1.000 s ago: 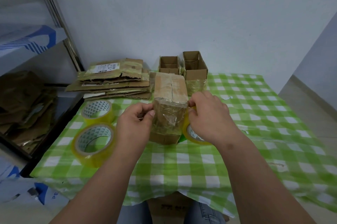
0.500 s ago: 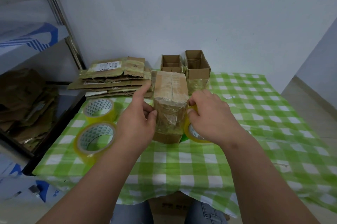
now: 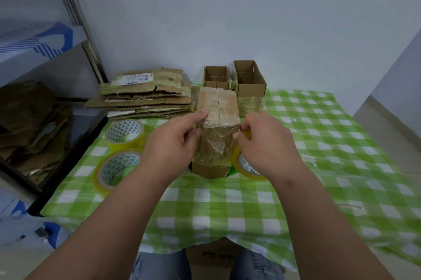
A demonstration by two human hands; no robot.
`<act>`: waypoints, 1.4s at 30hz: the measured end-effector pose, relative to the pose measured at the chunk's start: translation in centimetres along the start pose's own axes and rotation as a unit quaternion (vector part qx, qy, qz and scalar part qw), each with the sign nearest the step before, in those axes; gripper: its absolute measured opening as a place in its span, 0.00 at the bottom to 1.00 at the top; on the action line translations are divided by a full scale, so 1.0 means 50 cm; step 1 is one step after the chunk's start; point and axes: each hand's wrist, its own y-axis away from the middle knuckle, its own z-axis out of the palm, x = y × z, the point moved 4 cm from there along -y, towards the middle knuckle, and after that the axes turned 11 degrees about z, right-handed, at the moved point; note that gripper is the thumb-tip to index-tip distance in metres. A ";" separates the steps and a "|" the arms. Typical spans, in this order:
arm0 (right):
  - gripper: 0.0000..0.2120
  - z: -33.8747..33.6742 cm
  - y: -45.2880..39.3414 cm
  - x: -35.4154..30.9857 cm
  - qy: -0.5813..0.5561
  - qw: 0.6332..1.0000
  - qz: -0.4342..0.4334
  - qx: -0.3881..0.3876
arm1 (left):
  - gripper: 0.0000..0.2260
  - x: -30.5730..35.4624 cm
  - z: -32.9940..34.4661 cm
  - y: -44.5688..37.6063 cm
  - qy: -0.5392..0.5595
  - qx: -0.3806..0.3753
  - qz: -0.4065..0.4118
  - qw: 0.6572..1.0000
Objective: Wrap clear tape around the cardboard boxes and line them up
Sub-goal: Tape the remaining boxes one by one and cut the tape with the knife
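A small cardboard box point(image 3: 216, 134) stands on the green checked tablecloth point(image 3: 227, 202), its near face covered in wrinkled clear tape. My left hand point(image 3: 173, 143) grips the box's left side, with the forefinger laid on its top edge. My right hand point(image 3: 266, 143) holds a yellowish tape roll point(image 3: 245, 164) against the box's right side, fingers curled over the roll. Two open-topped cardboard boxes point(image 3: 249, 83) stand side by side behind it near the wall, the right one taped round its lower part.
Two more tape rolls point(image 3: 118, 165) lie at the table's left. A stack of flattened cardboard point(image 3: 141, 95) sits at the back left. A metal shelf point(image 3: 34, 102) with more cardboard stands left of the table. A box point(image 3: 211, 257) sits under the table between my knees.
My left forefinger, stretched out toward the back half a second ago, has come down onto the box's top edge. The right hand with the roll has stayed at the box's right side.
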 end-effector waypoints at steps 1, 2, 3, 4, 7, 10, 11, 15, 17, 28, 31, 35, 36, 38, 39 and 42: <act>0.07 0.000 0.001 0.000 -0.001 1.000 0.004 0.004 | 0.18 0.003 -0.001 0.000 -0.001 0.001 0.003 1.000; 0.07 0.000 0.002 0.000 -0.002 1.000 0.008 0.008 | 0.17 0.005 -0.002 0.000 0.001 0.004 0.003 1.000; 0.07 0.000 0.004 -0.001 -0.005 1.000 0.009 0.013 | 0.16 0.005 -0.003 -0.001 0.007 0.009 0.002 1.000; 0.07 0.000 0.006 -0.001 -0.010 1.000 0.011 0.017 | 0.15 0.002 -0.003 -0.002 0.019 0.016 -0.001 1.000; 0.05 -0.003 0.015 -0.001 -0.039 0.999 0.016 0.023 | 0.13 -0.010 0.002 -0.003 0.061 0.040 -0.016 0.997; 0.11 -0.006 0.018 -0.002 -0.077 0.997 0.013 0.003 | 0.13 -0.016 0.003 -0.001 0.095 0.050 -0.036 0.994; 0.15 -0.007 0.018 -0.004 -0.081 0.997 0.011 -0.003 | 0.13 -0.018 0.003 -0.001 0.099 0.051 -0.039 0.993; 0.14 -0.003 0.017 -0.013 -0.070 0.997 0.008 0.012 | 0.13 -0.023 0.004 -0.002 0.102 0.056 -0.044 0.992; 0.12 0.000 0.017 -0.014 -0.073 0.997 0.012 0.019 | 0.14 -0.022 0.003 -0.002 0.103 0.050 -0.040 0.993; 0.05 -0.008 0.014 -0.014 -0.167 0.985 0.034 0.002 | 0.11 -0.021 -0.006 -0.008 0.104 0.011 -0.051 0.993; 0.07 -0.004 0.012 -0.013 -0.154 0.987 0.041 0.007 | 0.06 -0.025 -0.002 -0.010 0.102 0.029 -0.056 0.993; 0.10 -0.005 0.013 -0.015 -0.139 0.990 0.032 0.014 | 0.13 -0.024 -0.001 -0.010 0.090 0.037 -0.050 0.994; 0.11 -0.005 0.014 -0.017 -0.129 0.991 0.024 0.021 | 0.13 -0.026 0.001 -0.010 0.084 0.040 -0.048 0.995; 0.12 -0.005 0.015 -0.019 -0.107 0.994 0.008 0.032 | 0.12 -0.030 0.005 -0.008 0.064 0.047 -0.035 0.996; 0.13 -0.006 0.015 -0.020 -0.098 0.995 0.000 0.032 | 0.12 -0.031 0.005 -0.007 0.054 0.050 -0.028 0.997; 0.13 -0.006 0.011 -0.017 -0.088 0.996 -0.005 0.022 | 0.14 -0.033 0.005 -0.005 0.031 0.050 -0.010 0.998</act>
